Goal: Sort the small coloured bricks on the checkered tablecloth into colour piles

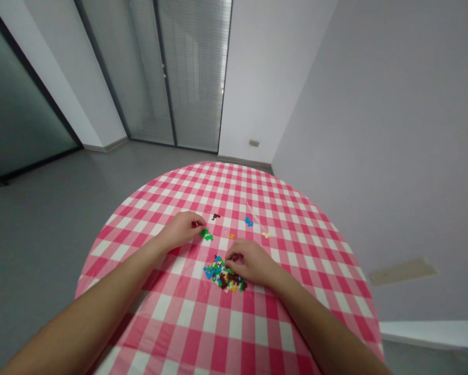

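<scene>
A mixed pile of small coloured toy bricks (225, 276) lies on the checked tablecloth, with blue, green, brown, yellow and white among them. My right hand (251, 262) reaches in from the right, thumb and fingers pinched at the pile's upper right edge; what sits between the tips is too small to tell. Farther off to the left, my left hand (182, 229) is closed in a pinch, its fingertips right at a little group of green bricks (206, 235). Whether one of these is in its grasp is hidden.
Beyond the hands lie small separate groups: brown bricks (216, 216), blue bricks (249, 222), yellow bricks (231, 236) and cream bricks (266, 235). The round table (226, 179) wears a red and white checked cloth. A wall (405, 156) stands to the right.
</scene>
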Available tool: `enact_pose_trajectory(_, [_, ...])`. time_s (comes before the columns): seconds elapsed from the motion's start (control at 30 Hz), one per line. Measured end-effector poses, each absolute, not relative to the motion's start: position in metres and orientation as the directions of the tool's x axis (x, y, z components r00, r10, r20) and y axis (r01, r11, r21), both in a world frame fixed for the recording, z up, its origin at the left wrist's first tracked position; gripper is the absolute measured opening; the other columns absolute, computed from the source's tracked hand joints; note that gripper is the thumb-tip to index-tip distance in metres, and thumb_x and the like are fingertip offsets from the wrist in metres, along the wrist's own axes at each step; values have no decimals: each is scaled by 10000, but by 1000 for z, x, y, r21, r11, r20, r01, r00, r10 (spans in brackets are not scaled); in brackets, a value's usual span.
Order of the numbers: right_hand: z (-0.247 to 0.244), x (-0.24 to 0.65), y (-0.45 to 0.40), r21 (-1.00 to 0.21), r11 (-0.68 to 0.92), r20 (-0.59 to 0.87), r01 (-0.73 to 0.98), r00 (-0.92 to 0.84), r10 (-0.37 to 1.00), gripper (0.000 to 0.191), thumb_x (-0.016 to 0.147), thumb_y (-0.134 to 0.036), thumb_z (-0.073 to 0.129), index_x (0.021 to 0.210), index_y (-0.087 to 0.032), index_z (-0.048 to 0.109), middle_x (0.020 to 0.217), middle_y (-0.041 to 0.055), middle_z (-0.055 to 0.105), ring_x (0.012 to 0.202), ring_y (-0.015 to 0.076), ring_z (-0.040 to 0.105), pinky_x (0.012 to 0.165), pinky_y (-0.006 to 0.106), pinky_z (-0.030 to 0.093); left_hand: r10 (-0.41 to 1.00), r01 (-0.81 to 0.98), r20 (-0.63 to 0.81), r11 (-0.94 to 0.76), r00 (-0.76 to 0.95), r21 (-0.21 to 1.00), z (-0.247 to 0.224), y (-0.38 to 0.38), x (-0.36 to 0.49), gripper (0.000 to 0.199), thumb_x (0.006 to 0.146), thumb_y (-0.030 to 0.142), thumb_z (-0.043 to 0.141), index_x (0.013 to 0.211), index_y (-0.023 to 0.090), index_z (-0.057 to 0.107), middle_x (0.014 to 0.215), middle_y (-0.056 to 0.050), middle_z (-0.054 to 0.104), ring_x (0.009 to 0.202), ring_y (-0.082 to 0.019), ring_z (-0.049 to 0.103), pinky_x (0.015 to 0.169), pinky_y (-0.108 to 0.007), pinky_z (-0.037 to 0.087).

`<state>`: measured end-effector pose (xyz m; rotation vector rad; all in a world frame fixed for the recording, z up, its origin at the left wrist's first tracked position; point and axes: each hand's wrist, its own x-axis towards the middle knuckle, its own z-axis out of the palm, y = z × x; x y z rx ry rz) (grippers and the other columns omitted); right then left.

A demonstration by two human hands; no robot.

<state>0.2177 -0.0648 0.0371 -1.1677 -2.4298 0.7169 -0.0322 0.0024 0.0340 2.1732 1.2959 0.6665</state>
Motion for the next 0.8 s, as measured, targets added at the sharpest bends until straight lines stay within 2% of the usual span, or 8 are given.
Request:
enact_pose_trajectory(0.23, [35,221,-59,-609,453,142,651,-472,870,112,761,-74,660,763,-175,710,786,34,689,741,154,616,676,244,445,771,591,75,-542,632,597,41,-7,-30,191,783,219,563,751,220,752,764,-49,735,749,-205,654,721,-319,474])
enact_pose_trajectory(0.37, [30,221,-55,-601,384,111,701,-402,909,73,784,-123,679,770,-177,726,789,33,705,729,154,625,661,248,438,736,560,44,-552,676,618,37,-6,-32,169,770,246,582,664,212,709,647,-31,679,672,-184,614,690,-302,453])
enact_pose_trajectory(0.5, [28,221,-53,-661,277,17,697,-356,934,71,777,-139,680,767,-181,736,716,10,708,645,136,624,577,225,408,676,542,6,-596,737,592,37,-4,-34,174,751,170,562,624,183,681,588,-7,627,588,-148,553,618,-270,400])
enact_pose_trajectory(0.6, [28,222,-53,-695,217,-34,686,-333,943,79,761,-143,677,781,-179,745,703,8,715,632,135,635,551,216,405,664,555,-6,-620,747,555,39,-3,-35,179,719,107,548,672,170,709,631,-12,649,599,-143,549,617,-263,394])
enact_pose_trajectory(0.7, [28,222,-54,-705,222,-47,673,-357,933,87,747,-140,670,769,-178,745,697,6,716,633,134,643,547,213,411,704,588,-14,-581,710,563,40,-2,-37,251,695,76,543,788,178,752,742,-30,711,688,-168,606,662,-270,430])
enact_pose_trajectory(0.8, [29,223,-55,-706,237,-55,667,-385,921,105,740,-138,662,778,-182,749,712,6,723,632,134,644,549,214,417,720,604,-25,-563,694,564,40,-2,-37,265,700,68,542,802,180,760,766,-36,728,715,-180,632,684,-281,448])
